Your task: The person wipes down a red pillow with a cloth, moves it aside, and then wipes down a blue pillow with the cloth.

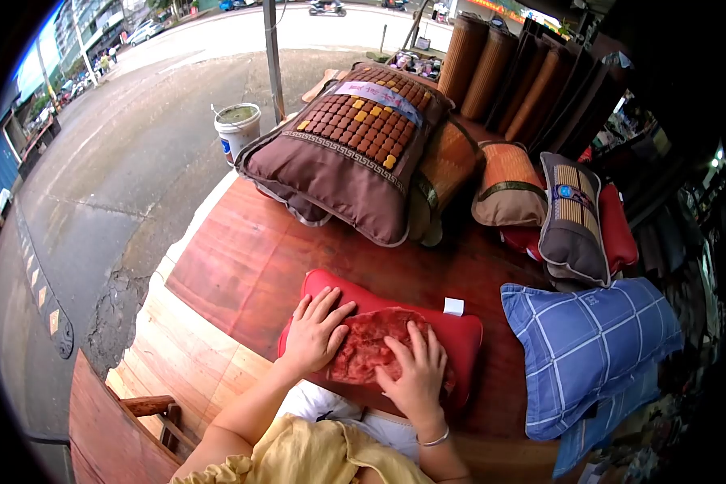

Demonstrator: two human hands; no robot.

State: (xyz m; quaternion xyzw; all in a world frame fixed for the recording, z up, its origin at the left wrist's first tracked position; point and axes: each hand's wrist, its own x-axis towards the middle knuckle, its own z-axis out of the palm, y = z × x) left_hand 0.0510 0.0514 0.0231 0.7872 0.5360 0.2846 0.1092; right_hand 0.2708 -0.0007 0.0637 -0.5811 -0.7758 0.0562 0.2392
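Note:
A red pillow [363,300] lies on the reddish wooden table in front of me, with a mottled dark-red panel [361,343] across its near middle. A white tag [453,306] sticks up from its far edge. My left hand [316,329] rests on the pillow's left part, fingers stretched out along the edge of the panel. On the panel's right side lies my right hand [416,369], its fingers spread and slightly bent, a bracelet at the wrist. Neither hand grips anything. Part of the pillow's near edge is hidden by my hands and forearms.
Right of the pillow lies a blue checked pillow [597,347]. Farther back are a large brown beaded cushion [355,145], an orange-brown pillow [508,184] and a grey striped pillow [574,218]. Rolled mats [492,73] stand behind. A white bucket [238,129] stands beyond the table's left edge.

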